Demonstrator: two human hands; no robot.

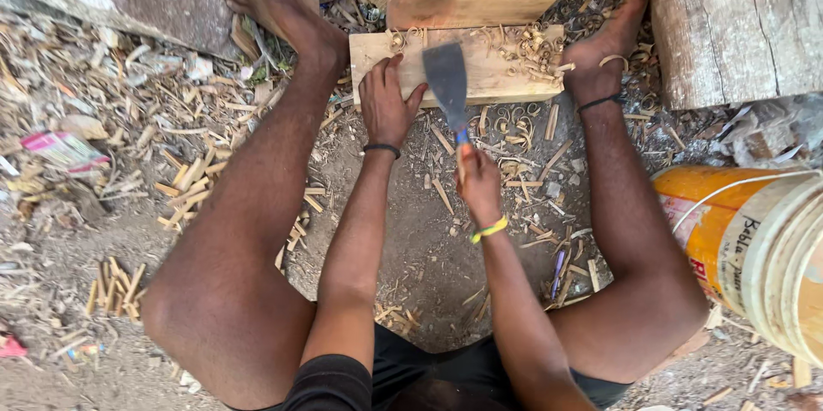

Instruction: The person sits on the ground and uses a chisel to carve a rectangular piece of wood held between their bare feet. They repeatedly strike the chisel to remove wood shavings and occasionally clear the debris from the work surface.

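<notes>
The wooden block (480, 77) lies on the ground at the far side between the person's feet, its long axis running left to right. The left hand (387, 102) presses flat on its near-left edge, fingers slightly spread. The right hand (478, 181) — nearer in, fist wrapped around the handle — aims the wide chisel (447, 81) blade away onto the block; whether the edge bites the wood is hard to tell.

chisel (447, 81): wide dark blade, blue-yellow handle, tilted, upper centre of frame | plank (480, 72): pale wood, flat on ground, curled shavings on top, under blade
</notes>
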